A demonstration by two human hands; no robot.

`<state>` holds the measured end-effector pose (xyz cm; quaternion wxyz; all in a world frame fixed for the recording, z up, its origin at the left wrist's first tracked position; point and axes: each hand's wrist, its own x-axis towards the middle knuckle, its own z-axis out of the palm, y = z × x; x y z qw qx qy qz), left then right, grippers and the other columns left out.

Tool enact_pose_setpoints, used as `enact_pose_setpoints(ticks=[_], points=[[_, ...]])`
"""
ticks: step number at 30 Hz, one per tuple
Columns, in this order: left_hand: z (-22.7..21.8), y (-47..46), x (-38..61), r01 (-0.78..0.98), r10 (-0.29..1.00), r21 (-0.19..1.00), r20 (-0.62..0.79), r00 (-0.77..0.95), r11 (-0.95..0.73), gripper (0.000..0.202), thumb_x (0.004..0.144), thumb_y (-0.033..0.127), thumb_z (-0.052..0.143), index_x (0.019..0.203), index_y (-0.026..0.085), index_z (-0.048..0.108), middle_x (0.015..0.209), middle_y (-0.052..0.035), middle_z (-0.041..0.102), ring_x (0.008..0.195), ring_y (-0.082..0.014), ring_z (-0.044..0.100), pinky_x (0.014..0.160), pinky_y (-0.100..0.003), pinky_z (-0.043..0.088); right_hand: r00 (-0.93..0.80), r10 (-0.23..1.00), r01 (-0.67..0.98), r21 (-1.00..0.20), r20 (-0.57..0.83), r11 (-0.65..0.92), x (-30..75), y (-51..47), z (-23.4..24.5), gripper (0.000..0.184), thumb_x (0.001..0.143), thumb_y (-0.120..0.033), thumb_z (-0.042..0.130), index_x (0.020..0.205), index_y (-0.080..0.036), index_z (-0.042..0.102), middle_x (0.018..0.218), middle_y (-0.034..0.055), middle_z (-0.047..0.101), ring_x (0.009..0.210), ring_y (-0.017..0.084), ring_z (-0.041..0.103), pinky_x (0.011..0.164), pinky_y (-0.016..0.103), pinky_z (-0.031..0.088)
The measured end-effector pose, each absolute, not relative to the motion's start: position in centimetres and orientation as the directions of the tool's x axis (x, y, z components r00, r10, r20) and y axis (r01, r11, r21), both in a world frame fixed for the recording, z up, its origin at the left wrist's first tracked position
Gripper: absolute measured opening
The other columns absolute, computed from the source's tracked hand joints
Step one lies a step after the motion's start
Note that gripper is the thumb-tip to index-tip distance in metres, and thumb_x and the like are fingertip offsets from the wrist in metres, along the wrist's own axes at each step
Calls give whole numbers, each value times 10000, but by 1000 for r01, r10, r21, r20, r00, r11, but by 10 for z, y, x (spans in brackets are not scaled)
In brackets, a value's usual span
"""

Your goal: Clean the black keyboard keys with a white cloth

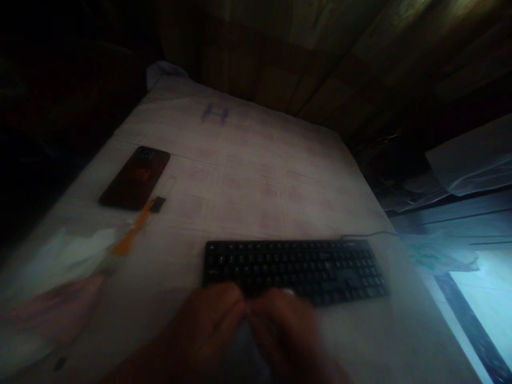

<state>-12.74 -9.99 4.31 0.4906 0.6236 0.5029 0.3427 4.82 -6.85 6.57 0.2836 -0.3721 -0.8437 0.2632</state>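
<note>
My left hand (212, 320) and my right hand (286, 325) meet at the fingertips, just in front of a black keyboard (280, 264). Both have their fingers closed in a pinch, and blur hides what lies between them. A small white bit (288, 292) shows by the right knuckles. Below the joined fingers is a pale bluish patch (248, 352) that I cannot make out. The hands overlap the lower left part of the keyboard in view.
To the left lie a brown phone (134, 178), face down, an orange strip-like tool (132, 234) with a dark end, white crumpled material (80, 256) and a pink cloth (68, 306). The keyboard's cable (370, 234) runs right over the pale checked cloth (260, 176).
</note>
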Motion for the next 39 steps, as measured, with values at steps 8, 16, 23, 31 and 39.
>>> enact_pose_setpoints(ticks=[8, 16, 23, 31, 39], points=[[44, -92, -133, -10, 839, 866, -480, 257, 499, 394, 898, 558, 410, 678, 231, 431, 614, 61, 401, 513, -101, 345, 446, -231, 281, -660, 656, 515, -416, 367, 750, 38, -61, 64, 344, 1035, -204, 418, 838, -196, 701, 681, 27, 683, 559, 137, 583, 538, 258, 414], [48, -89, -138, -68, 829, 848, -494, 262, 526, 417, 866, 586, 482, 670, 223, 423, 561, 82, 360, 490, -82, 297, 441, -216, 247, -570, 741, 501, -565, 354, 655, 30, -58, 65, 239, 994, -201, 488, 841, -196, 672, 705, 20, 717, 599, 143, 659, 568, 247, 491], [51, -91, -139, 6, 882, 907, -411, 230, 421, 344, 897, 499, 452, 687, 227, 464, 565, 69, 376, 533, -106, 347, 469, -215, 301, -538, 799, 454, -707, 266, 542, 28, -58, 68, 157, 946, -206, 542, 873, -193, 680, 713, 11, 732, 603, 140, 687, 569, 236, 521], [51, -82, -164, 198, 896, 914, -393, 207, 355, 335, 887, 449, 440, 645, 217, 451, 619, 49, 434, 596, -123, 426, 549, -232, 376, -542, 796, 513, -644, 270, 568, 25, -56, 71, 197, 900, -162, 531, 756, -177, 664, 615, 5, 671, 529, 129, 637, 513, 218, 455], [33, -71, -190, 465, 951, 848, -132, -281, 255, 248, 895, 423, 473, 796, 227, 589, 728, 20, 619, 688, -168, 595, 641, -274, 474, -556, 797, 649, -476, 236, 594, 12, -41, 57, 219, 838, -132, 522, 648, -198, 610, 561, -2, 618, 483, 129, 590, 485, 224, 373]])
